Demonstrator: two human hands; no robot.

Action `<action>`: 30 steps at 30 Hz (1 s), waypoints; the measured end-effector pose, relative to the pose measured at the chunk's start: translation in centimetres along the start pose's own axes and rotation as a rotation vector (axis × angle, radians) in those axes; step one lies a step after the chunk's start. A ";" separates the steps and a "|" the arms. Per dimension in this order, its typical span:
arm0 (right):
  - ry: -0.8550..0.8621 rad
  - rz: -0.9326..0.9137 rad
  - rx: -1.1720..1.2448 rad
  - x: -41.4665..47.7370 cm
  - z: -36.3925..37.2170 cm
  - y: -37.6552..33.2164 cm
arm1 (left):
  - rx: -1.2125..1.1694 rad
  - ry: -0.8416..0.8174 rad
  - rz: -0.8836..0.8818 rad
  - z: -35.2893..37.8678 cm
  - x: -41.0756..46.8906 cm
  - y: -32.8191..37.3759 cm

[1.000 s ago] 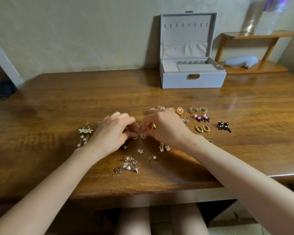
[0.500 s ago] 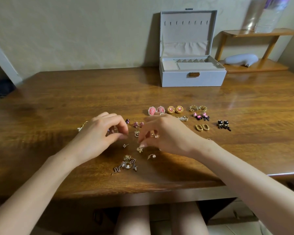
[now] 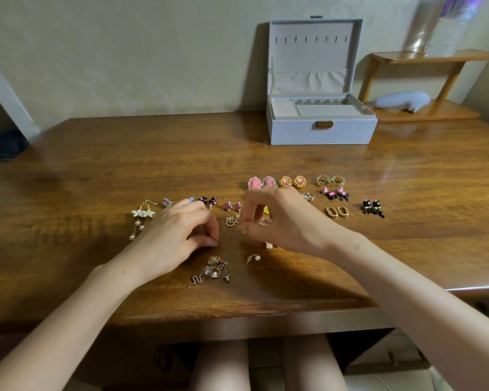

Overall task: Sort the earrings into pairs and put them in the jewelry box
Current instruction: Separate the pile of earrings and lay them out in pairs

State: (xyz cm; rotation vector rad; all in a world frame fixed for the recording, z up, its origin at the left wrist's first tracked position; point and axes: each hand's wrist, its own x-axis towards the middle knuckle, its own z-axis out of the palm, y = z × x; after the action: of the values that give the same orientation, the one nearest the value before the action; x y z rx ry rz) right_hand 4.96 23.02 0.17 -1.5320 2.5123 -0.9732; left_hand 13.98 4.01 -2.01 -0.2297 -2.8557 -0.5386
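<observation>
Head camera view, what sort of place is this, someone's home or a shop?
Most likely a room in a home, perhaps a bedroom corner: a wooden table pushed against a plain wall, an open jewelry box on it, and a small wooden shelf beside that.

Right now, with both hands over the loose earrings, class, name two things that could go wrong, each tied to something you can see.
The right hand works beside the pink star pair and might scatter matched pairs. The tangled heap lies near the table's front edge between the forearms; a wrist could sweep pieces off. The jewelry box stands far back, so tiny earrings could drop on the way.
</observation>
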 end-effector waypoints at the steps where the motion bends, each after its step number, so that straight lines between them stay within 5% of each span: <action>1: 0.010 0.004 0.011 -0.1 -0.1 0.1 | -0.007 0.007 -0.001 0.2 0.1 0.1; 14: 0.021 0.019 0.136 -1.7 -1.4 0.8 | -0.071 0.060 -0.051 -1.4 -0.4 1.1; 30: 0.035 0.022 0.207 -2.5 -1.2 1.0 | -0.109 -0.083 0.028 -0.7 -2.0 0.4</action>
State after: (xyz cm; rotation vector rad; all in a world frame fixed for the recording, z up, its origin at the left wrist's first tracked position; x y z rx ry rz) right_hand 5.04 25.92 -0.12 -1.4356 2.3570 -1.2228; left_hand 16.14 3.87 -1.73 -0.3165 -2.9009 -0.6953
